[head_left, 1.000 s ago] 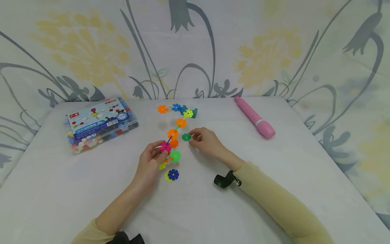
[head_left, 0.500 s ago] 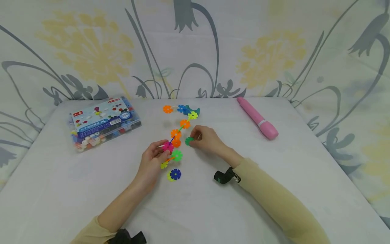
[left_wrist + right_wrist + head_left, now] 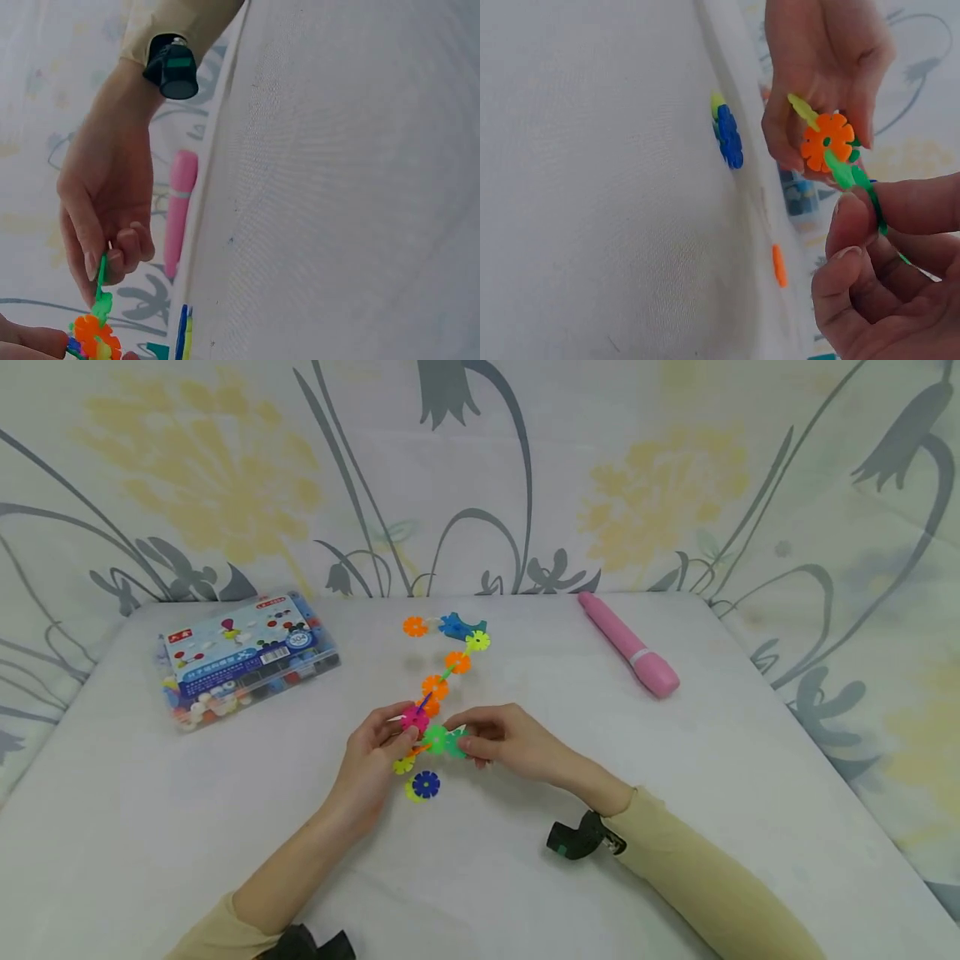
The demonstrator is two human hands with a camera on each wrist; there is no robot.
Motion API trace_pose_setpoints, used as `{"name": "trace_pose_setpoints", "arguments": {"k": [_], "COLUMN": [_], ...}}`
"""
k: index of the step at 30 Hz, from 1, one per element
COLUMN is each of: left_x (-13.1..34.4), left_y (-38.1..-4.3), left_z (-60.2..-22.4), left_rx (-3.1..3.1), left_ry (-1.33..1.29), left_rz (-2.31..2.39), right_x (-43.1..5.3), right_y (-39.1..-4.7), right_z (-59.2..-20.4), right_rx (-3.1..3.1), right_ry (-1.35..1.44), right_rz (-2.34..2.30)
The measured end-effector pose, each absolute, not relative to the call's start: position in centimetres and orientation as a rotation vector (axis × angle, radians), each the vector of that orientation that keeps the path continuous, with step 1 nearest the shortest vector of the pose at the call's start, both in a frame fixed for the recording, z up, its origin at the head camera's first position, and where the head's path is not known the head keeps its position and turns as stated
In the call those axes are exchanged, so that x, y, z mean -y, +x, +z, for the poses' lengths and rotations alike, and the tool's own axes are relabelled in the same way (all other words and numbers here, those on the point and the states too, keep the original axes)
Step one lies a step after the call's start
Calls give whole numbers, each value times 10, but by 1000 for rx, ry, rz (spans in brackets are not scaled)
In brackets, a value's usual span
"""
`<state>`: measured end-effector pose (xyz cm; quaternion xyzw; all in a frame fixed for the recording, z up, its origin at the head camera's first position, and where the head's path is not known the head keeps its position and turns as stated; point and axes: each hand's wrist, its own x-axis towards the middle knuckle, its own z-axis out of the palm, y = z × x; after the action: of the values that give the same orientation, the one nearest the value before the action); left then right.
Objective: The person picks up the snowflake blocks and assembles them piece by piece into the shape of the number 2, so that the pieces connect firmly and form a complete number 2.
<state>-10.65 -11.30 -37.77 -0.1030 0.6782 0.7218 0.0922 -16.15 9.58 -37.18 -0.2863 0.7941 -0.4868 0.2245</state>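
Observation:
My left hand [image 3: 371, 760] pinches a pink notched plastic snowflake disc [image 3: 415, 719], part of a linked string of colourful discs. Orange discs [image 3: 435, 687] run from it toward the back of the table; a light green disc [image 3: 435, 739] and a yellow disc [image 3: 403, 765] sit on its near side. Between thumb and forefinger, my right hand [image 3: 517, 743] pinches a darker green disc [image 3: 455, 744], its edge right at the light green one. The right wrist view shows this green disc [image 3: 874, 204] edge-on, close by an orange disc [image 3: 827, 142] of the string.
A blue disc [image 3: 426, 784] overlaps a yellow one on the white table in front of the hands. Farther back lie an orange disc [image 3: 415, 626] and a blue piece [image 3: 462, 627]. A clear box of parts [image 3: 251, 660] stands left, a pink stick-like object [image 3: 628, 645] right.
My right hand has moved nearer and left with the green disc, from beside the string to the light green disc. My left hand keeps its grip and has hardly moved.

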Motion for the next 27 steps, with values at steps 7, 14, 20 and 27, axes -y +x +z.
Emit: {"name": "trace_pose_setpoints", "arguments": {"k": [7,14,20,27], "left_x": [113,113,113,113], "left_y": [-105,-105,-105,-104], "left_z": [-377,-377,-375,-375], "left_rx": [-2000,-2008,-2003,-1997], "left_ry": [-298,-283,-310,-331], "left_rz": [2154,2144,2146,2163], "right_x": [-93,-94,-100,-101], "right_y": [-160,-162,-165,-163], "right_z": [-373,-376,-377,-378], "right_rx": [-2176,-2182,-2266,-2310], "right_ry": [-726,-716,-807,-866], "right_rz": [-1335,-1322,-1316,-1403]}}
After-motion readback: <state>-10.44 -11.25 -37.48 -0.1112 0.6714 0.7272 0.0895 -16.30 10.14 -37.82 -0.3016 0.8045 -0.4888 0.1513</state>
